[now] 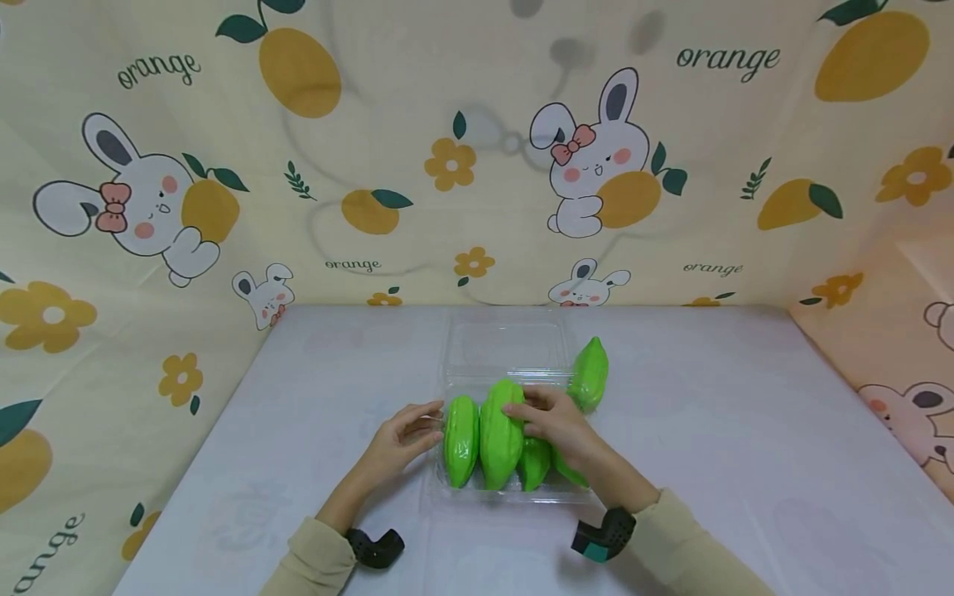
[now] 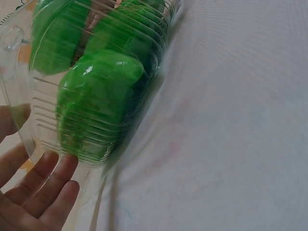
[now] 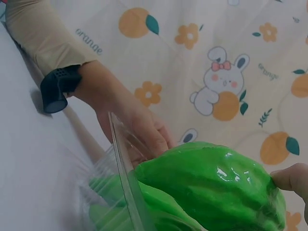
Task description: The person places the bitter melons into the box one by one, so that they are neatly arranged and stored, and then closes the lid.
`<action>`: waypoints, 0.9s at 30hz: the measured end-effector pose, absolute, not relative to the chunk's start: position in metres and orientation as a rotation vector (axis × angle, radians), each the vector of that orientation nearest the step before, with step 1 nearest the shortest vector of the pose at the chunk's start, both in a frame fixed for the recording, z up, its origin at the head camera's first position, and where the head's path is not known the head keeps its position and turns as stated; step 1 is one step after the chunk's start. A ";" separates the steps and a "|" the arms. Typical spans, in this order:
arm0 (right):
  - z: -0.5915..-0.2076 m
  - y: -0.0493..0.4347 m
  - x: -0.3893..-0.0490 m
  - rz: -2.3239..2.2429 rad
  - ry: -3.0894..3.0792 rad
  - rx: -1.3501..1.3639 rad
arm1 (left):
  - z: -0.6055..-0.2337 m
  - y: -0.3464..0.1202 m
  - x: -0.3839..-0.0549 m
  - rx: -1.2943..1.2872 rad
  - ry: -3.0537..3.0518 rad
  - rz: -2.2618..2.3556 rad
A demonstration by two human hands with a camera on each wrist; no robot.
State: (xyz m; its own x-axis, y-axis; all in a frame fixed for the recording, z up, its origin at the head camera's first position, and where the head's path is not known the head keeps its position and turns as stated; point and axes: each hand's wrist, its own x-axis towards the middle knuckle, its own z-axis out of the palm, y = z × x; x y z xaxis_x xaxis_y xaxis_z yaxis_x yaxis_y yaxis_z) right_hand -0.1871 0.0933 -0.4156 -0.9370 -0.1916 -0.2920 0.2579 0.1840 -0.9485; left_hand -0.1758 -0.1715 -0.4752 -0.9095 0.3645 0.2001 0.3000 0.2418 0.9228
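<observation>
A clear plastic clamshell box (image 1: 499,497) stands on the table, several ridged green toy fruits in its tray. My left hand (image 1: 406,434) holds the box's left side, fingertips against the ribbed wall in the left wrist view. My right hand (image 1: 555,422) grips a large green fruit (image 1: 502,434) between thumb and fingers, over the middle of the tray. To its left lies another green fruit (image 1: 461,441). Two more, a fruit (image 1: 534,463) and a partly hidden one (image 1: 568,470), sit under my right hand. In the right wrist view my thumb (image 3: 292,180) presses the held fruit's end.
One more green fruit (image 1: 590,377) lies at the box's right rear, beside the hinge. The transparent lid (image 1: 507,343) is folded back flat behind the tray. A white cloth (image 1: 708,430) covers the table, and a printed curtain (image 1: 417,74) hangs behind it.
</observation>
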 end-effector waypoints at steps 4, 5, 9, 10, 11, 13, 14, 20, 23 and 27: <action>-0.416 0.089 -0.187 -1.815 2.113 0.078 | -0.475 -0.171 -0.176 0.653 2.432 1.790; -0.417 0.088 -0.187 -1.816 2.115 0.079 | -0.475 -0.171 -0.176 0.654 2.433 1.791; -0.417 0.085 -0.188 -1.814 2.126 0.059 | -0.475 -0.171 -0.176 0.654 2.437 1.786; -0.417 0.085 -0.188 -1.818 2.122 0.055 | -0.475 -0.171 -0.175 0.651 2.436 1.783; -0.417 0.084 -0.188 -1.820 2.120 0.051 | -0.475 -0.171 -0.175 0.645 2.435 1.781; -0.417 0.082 -0.189 -1.823 2.117 0.048 | -0.474 -0.172 -0.175 0.629 2.427 1.777; -0.417 0.081 -0.189 -1.826 2.112 0.048 | -0.474 -0.172 -0.174 0.625 2.423 1.776; -0.416 0.078 -0.191 -1.824 2.108 0.044 | -0.472 -0.172 -0.173 0.615 2.416 1.771; -0.416 0.078 -0.191 -1.815 2.113 0.023 | -0.473 -0.172 -0.173 0.623 2.421 1.773; -0.417 0.078 -0.192 -1.797 2.127 -0.019 | -0.473 -0.172 -0.174 0.632 2.427 1.776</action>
State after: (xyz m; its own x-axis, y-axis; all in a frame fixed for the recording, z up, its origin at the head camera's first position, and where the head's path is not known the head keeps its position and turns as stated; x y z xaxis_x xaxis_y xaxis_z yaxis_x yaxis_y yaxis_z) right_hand -0.1921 0.0781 -0.4171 -0.9367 -0.2359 -0.2587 0.2157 0.1934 -0.9571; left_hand -0.1738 -0.1716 -0.4729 -0.9131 0.3642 0.1835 0.2852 0.2486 0.9257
